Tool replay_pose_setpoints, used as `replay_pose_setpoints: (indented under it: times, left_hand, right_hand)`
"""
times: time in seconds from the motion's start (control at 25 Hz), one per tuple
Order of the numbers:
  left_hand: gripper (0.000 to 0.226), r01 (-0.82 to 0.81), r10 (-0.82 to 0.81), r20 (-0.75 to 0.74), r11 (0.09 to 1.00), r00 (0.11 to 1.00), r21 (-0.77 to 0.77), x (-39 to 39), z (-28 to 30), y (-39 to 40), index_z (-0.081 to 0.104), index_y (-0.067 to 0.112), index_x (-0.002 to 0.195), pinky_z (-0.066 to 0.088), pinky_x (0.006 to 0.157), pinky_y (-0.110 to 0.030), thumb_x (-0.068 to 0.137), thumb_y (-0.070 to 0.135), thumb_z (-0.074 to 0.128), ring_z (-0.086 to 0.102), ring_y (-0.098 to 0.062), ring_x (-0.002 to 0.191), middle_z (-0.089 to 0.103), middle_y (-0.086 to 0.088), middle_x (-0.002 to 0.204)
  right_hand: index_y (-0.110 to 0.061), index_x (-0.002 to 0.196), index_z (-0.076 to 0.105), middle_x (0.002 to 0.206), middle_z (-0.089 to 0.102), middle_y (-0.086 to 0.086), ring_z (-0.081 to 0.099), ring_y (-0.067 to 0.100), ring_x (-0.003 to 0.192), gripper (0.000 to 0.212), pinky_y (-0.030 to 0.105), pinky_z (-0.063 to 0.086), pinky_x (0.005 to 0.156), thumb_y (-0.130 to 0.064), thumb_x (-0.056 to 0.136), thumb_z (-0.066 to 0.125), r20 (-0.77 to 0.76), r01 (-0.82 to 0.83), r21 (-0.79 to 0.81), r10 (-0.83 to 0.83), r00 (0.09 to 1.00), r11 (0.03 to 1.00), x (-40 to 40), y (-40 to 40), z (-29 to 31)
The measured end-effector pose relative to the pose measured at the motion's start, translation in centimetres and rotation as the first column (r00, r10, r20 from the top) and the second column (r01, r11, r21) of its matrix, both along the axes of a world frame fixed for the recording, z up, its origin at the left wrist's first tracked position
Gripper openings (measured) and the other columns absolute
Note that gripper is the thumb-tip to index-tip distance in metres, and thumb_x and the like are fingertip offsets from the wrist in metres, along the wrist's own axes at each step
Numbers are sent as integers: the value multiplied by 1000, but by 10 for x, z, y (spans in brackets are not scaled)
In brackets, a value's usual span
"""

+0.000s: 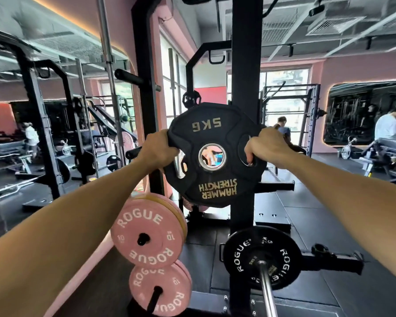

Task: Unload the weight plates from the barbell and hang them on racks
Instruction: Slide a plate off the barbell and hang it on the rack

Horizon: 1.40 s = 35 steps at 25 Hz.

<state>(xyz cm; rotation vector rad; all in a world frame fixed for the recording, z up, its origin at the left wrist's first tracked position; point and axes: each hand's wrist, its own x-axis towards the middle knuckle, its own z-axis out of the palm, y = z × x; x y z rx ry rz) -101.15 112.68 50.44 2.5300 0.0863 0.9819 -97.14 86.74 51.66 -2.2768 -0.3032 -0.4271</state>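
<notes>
A black 5 kg Hammer Strength plate [215, 179] is held up in front of the black rack upright [245, 65], its lettering upside down. My left hand [158, 149] grips its left edge and my right hand [264, 147] grips its right side through a handle slot. Below, the barbell [266, 289] points toward me with a black Rogue plate [242, 255] on its sleeve. Pink Rogue plates [146, 236] hang on storage pegs at the lower left, with a smaller pink plate [160, 291] beneath them.
An empty storage peg [133, 78] sticks out of the left upright at head height. Another black plate [191, 99] hangs behind the rack. More racks and benches fill the left and right sides. People stand in the background by the window and mirror.
</notes>
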Motion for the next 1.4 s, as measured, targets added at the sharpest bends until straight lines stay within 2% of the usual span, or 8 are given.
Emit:
replay_pose_setpoints:
  times: [0.24,0.4,0.6,0.76,0.88,0.96,1.24,1.4]
  left_hand:
    - [17,-62,63,-51,998,997,30,9,19,110,66,4,90,38,67,-27,77,15,70,62,-30,87,63,-11,81]
    - [34,-78,80,-70,997,994,25,11,33,184,59,9,81,37,65,-29,57,32,52,59,-30,81,62,-11,79]
    - [17,-63,67,-65,996,996,58,22,42,280,50,18,69,35,65,-28,57,31,50,52,-27,74,54,-2,68]
    - [13,22,-20,-41,998,999,53,31,47,363,44,18,61,34,56,-30,57,29,50,55,-30,71,54,-3,62]
    - [22,33,-31,-37,997,999,66,38,57,410,51,8,70,37,60,-31,60,28,52,59,-35,80,62,-16,75]
    - [20,65,-64,-34,997,997,47,47,63,432,56,1,73,37,54,-30,70,20,60,57,-32,73,58,-15,72]
    - [17,92,-102,98,990,990,107,92,119,467,55,6,70,33,48,-24,72,17,67,50,-18,59,52,-3,64]
    - [17,82,-98,166,992,981,99,120,154,469,53,6,68,34,49,-25,76,8,67,53,-25,66,55,-9,67]
  right_hand:
    - [-2,45,50,59,47,5,46,22,54,22,27,32,47,-1,46,72,7,-92,20,92,996,996,25,113,8]
    - [-3,39,45,53,41,5,40,20,48,29,24,28,43,1,49,72,-6,-146,-6,146,989,989,30,187,24]
    - [-6,29,47,54,43,5,40,18,49,34,23,28,41,3,52,71,-1,-147,23,147,989,989,34,281,32]
    - [-15,18,48,33,42,-6,39,13,46,51,14,26,32,7,60,67,17,-114,44,113,993,993,32,364,32]
    - [-5,24,48,38,44,-2,41,17,45,34,18,29,33,5,49,69,15,-50,87,49,999,995,44,410,33]
    - [1,40,57,50,46,5,44,21,49,13,21,31,38,0,41,70,38,-14,61,11,999,998,48,432,41]
    - [-1,46,55,54,47,5,43,20,51,15,23,30,40,2,42,69,134,41,97,-54,990,994,73,462,98]
    - [11,61,66,54,50,6,46,22,53,30,21,29,38,-1,33,65,209,34,117,-58,976,993,99,466,135]
